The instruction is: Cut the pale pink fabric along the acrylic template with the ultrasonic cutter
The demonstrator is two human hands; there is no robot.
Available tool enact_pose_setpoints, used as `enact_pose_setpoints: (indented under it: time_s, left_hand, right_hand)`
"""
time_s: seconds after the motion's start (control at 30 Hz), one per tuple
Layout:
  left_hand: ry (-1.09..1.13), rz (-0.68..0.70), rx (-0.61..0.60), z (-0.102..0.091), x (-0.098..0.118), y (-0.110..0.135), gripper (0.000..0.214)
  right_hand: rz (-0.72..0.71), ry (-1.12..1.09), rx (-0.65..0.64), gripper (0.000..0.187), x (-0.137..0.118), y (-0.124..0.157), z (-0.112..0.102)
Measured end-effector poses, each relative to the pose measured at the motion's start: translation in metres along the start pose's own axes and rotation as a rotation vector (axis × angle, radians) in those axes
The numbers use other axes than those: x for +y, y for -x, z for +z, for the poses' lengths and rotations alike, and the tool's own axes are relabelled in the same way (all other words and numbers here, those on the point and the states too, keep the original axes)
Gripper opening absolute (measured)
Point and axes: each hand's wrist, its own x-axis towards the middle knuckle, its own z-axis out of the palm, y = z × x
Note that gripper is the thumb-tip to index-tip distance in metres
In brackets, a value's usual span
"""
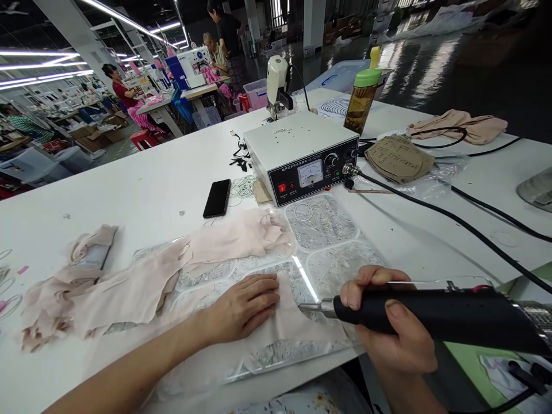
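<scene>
My left hand (248, 305) lies flat, fingers extended, on a strip of pale pink fabric (290, 325). Wrapped around the black grip of a handheld ultrasonic welder (431, 313) is my right hand (392, 322). The welder's metal tip (317, 307) points left at the fabric's curved edge; I cannot tell whether it touches. Under the fabric is a clear-covered template board (332, 267) with grey speckled panels and rounded white outlines. More pink fabric pieces (233, 238) are stacked along the board's far side.
Behind the board stands the welder's control box (313, 155), with black cables (452, 218) trailing right. A phone (217, 198), bottle (363, 100) and brown card patterns (399, 158) lie or stand around it. Crumpled fabric (56, 299) lies left. People work at sewing machines beyond.
</scene>
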Motion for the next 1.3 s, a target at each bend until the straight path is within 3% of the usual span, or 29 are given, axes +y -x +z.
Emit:
enact_pose_setpoints:
  time_s: [0.3, 0.47, 0.63, 0.8, 0.97, 1.3]
  left_hand:
    - [0.015, 0.027, -0.008, -0.004, -0.003, -0.001, 0.02]
    - [-0.105, 0.004, 0.004, -0.003, 0.009, 0.001, 0.025]
    - [-0.188, -0.007, -0.085, 0.004, 0.02, 0.006, 0.034]
    - [-0.158, 0.057, -0.172, 0.002, 0.014, 0.008, 0.038]
    - [-0.163, 0.033, -0.171, 0.001, 0.012, 0.01, 0.041]
    - [-0.17, 0.04, -0.145, -0.002, 0.008, 0.003, 0.043]
  right_hand:
    - [0.0, -0.013, -0.035, 0.013, 0.004, -0.001, 0.004]
    - [0.024, 0.0, -0.026, 0.013, 0.004, 0.0, 0.005]
    - [0.073, -0.015, -0.035, 0.015, -0.003, 0.001, -0.002]
    - [0.08, 0.028, -0.026, 0.015, -0.011, 0.003, -0.009]
    - [0.023, 0.033, 0.038, 0.015, -0.01, 0.004, -0.007]
    - [0.019, -0.033, -0.058, 0.013, 0.002, 0.003, 0.003]
